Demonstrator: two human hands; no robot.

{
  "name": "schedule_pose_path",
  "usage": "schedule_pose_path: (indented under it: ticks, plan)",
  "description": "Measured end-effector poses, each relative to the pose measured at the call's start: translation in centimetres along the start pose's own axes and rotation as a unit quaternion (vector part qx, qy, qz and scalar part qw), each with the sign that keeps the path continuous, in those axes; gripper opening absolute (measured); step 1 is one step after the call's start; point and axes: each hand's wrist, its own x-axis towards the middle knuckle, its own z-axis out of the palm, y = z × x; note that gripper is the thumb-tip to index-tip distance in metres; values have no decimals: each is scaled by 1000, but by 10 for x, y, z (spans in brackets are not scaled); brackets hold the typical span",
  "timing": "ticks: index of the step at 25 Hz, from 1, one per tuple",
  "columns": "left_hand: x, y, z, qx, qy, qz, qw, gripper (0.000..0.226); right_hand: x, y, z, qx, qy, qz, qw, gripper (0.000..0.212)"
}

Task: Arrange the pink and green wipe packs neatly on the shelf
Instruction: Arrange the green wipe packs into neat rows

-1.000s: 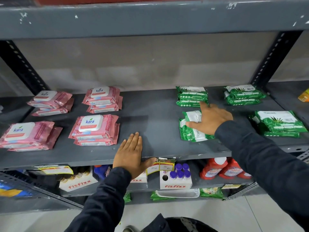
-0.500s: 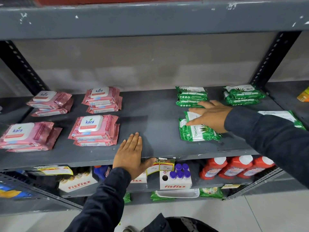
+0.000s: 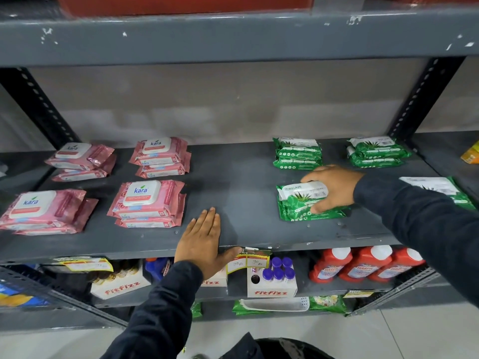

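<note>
Pink wipe packs lie in four small stacks on the left half of the grey shelf (image 3: 242,177): back left (image 3: 80,159), back middle (image 3: 160,156), front left (image 3: 44,211) and front middle (image 3: 147,203). Green wipe packs sit on the right half: a back stack (image 3: 298,152), a back right stack (image 3: 378,151) and a front right pack (image 3: 438,187) partly behind my sleeve. My right hand (image 3: 331,187) grips the front green stack (image 3: 298,206), fingers over its far edge and thumb on its near side. My left hand (image 3: 202,242) rests flat on the shelf's front edge.
Black perforated uprights (image 3: 39,104) frame the bay, and another grey shelf (image 3: 233,40) hangs close above. The lower shelf holds red bottles (image 3: 363,265), white boxes (image 3: 272,283) and yellow price tags (image 3: 246,261). An orange item (image 3: 471,154) sits at the far right.
My right hand has shifted from lying on top of the front green stack to gripping its right end, and the stack now lies squarer to the shelf edge. My left hand stayed put.
</note>
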Motion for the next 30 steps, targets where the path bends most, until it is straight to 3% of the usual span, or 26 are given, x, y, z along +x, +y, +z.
schedule_pose_path:
  ticks: [14,17,20,24,30]
  plan:
    - [-1,0,-2,-9,-5,5,1000,110,-3,2,19,27,28,33,999,90]
    - [-2,1,-4,-12,-1,6,1000,109,-4,6,20,30,17,28,999,109]
    - [-3,1,-5,-12,2,4,1000,109,-15,15,18,85,43,46,994,134]
    - [-3,2,-4,-2,5,-2,1000,108,-31,33,39,156,50,89,983,147]
    - [-2,2,-4,-5,-1,-3,1000,110,-38,49,66,225,89,116,963,140]
